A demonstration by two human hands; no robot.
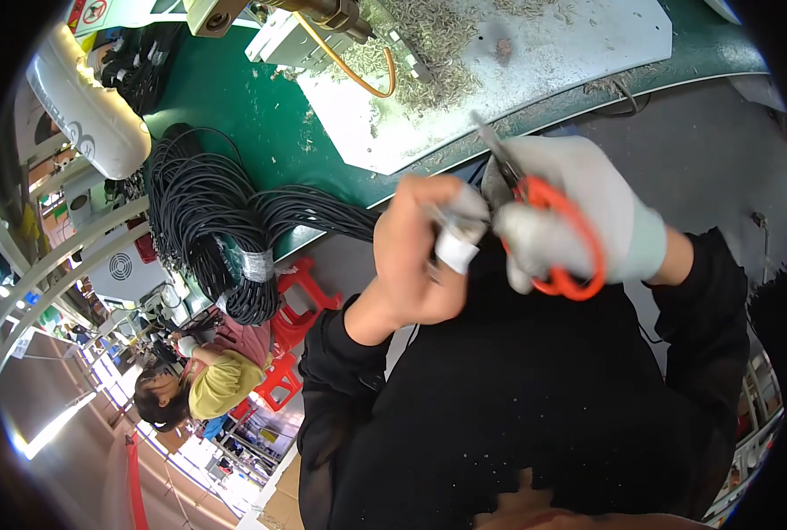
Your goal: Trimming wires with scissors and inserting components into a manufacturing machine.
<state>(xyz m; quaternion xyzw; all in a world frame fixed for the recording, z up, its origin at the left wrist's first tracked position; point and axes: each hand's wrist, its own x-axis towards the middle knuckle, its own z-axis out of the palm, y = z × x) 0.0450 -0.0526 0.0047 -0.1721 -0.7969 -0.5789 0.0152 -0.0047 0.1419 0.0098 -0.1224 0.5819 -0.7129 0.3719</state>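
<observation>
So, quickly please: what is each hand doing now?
Left hand: closed on a black cable.
Right hand: gloved, closed on orange scissors.

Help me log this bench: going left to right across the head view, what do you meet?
White machine housing → bundle of black cables → left hand → right hand holding orange-handled scissors.
</observation>
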